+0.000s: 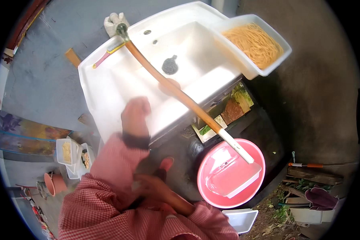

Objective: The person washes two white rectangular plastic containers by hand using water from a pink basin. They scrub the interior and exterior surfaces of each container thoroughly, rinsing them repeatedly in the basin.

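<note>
My left hand (135, 116), blurred by motion, hovers over the near left part of the white sink (88, 79), its fingers curled in and nothing visible in them. A dark band circles that wrist below a pink checked sleeve (117, 163). My right hand (153, 187) is low before my body, close to the left sleeve; blur hides whether it grips the cloth. An orange-brown hose (168, 82) runs from the tap (122, 30) across the sink. Its white end pipe (235, 146) reaches over a pink basin (201, 177), where a translucent plastic container (237, 180) rests tilted.
A plastic tub (268, 73) of yellow noodle-like strands (253, 45) stands at the sink's right end. A brush (108, 54) lies on the back left rim. On the floor are a white tray (240, 220), lidless containers (67, 151), a bucket (54, 183) and wood scraps (315, 175).
</note>
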Demonstrator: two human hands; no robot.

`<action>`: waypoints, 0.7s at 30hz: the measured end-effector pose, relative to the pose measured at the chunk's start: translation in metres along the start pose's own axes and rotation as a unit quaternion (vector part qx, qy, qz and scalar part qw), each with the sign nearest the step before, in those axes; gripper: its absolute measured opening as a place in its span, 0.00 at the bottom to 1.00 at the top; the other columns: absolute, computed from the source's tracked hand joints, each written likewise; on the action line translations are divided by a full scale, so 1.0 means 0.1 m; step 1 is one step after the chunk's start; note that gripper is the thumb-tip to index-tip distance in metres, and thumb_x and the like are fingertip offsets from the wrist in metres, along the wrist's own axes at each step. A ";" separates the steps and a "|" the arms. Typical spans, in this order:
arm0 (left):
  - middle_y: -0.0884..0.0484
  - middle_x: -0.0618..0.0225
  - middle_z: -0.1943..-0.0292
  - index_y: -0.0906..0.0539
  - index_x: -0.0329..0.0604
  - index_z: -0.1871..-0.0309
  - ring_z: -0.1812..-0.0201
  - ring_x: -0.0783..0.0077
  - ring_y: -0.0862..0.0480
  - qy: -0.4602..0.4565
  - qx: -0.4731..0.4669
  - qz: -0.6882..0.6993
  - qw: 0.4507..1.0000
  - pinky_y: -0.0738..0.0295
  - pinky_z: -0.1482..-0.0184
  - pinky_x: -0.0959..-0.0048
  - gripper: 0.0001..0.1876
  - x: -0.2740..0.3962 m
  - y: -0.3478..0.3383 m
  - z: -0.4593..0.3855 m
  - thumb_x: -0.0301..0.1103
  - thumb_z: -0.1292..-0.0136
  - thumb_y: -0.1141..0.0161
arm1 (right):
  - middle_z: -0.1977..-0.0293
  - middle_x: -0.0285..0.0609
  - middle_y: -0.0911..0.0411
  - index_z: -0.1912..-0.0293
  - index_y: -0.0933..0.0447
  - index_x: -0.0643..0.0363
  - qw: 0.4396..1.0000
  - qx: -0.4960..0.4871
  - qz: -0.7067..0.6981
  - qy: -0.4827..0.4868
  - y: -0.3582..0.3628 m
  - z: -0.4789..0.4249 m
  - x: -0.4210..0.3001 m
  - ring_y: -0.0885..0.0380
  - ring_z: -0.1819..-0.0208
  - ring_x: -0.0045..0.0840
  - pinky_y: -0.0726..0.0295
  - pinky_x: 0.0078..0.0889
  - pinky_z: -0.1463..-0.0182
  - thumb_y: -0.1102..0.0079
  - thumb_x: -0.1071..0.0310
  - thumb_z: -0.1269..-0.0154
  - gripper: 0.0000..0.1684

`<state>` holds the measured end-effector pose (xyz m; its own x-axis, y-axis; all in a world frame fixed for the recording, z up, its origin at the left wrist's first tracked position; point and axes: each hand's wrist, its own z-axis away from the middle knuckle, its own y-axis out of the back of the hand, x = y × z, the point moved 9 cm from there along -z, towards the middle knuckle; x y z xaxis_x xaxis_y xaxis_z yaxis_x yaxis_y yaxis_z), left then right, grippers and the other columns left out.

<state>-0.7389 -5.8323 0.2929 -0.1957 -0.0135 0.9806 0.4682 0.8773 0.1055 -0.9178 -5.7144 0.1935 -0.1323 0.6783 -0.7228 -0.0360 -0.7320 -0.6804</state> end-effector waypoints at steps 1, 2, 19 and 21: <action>0.26 0.71 0.69 0.23 0.39 0.60 0.68 0.77 0.28 0.130 0.038 0.115 0.984 0.32 0.63 0.80 0.10 -0.29 0.08 -0.23 0.34 0.34 0.52 | 0.49 0.47 0.29 0.46 0.31 0.67 0.975 -0.074 0.208 -0.020 -0.23 -0.34 -0.21 0.25 0.53 0.37 0.27 0.36 0.49 0.45 0.63 0.39 0.24; 0.25 0.72 0.67 0.22 0.41 0.57 0.65 0.78 0.27 0.250 0.096 0.239 0.933 0.32 0.61 0.82 0.10 -0.56 0.03 -0.37 0.36 0.36 0.48 | 0.53 0.48 0.27 0.49 0.29 0.64 0.953 -0.060 0.294 0.040 -0.28 -0.48 -0.56 0.24 0.55 0.38 0.26 0.36 0.50 0.44 0.64 0.40 0.21; 0.23 0.69 0.54 0.24 0.49 0.60 0.51 0.65 0.24 -0.177 -0.417 -0.456 0.766 0.27 0.52 0.64 0.08 -1.72 -1.16 -1.31 0.30 0.38 0.54 | 0.64 0.43 0.22 0.50 0.25 0.63 0.939 -0.023 0.314 0.139 -0.62 -0.77 -1.12 0.23 0.66 0.26 0.23 0.28 0.62 0.46 0.69 0.39 0.17; 0.22 0.66 0.54 0.24 0.46 0.58 0.53 0.62 0.22 -0.203 -0.430 -0.444 0.760 0.27 0.53 0.62 0.08 -1.59 -0.84 -1.31 0.28 0.38 0.52 | 0.64 0.43 0.23 0.49 0.25 0.63 0.964 -0.093 0.239 0.077 -0.62 -0.68 -1.09 0.23 0.67 0.25 0.23 0.25 0.64 0.46 0.72 0.39 0.17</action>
<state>-0.6338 -5.9667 0.1498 -0.9308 -0.1142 0.3473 0.3528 -0.0317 0.9352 -0.8341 -5.7392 0.3064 0.0597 0.2788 -0.9585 0.1723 -0.9487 -0.2652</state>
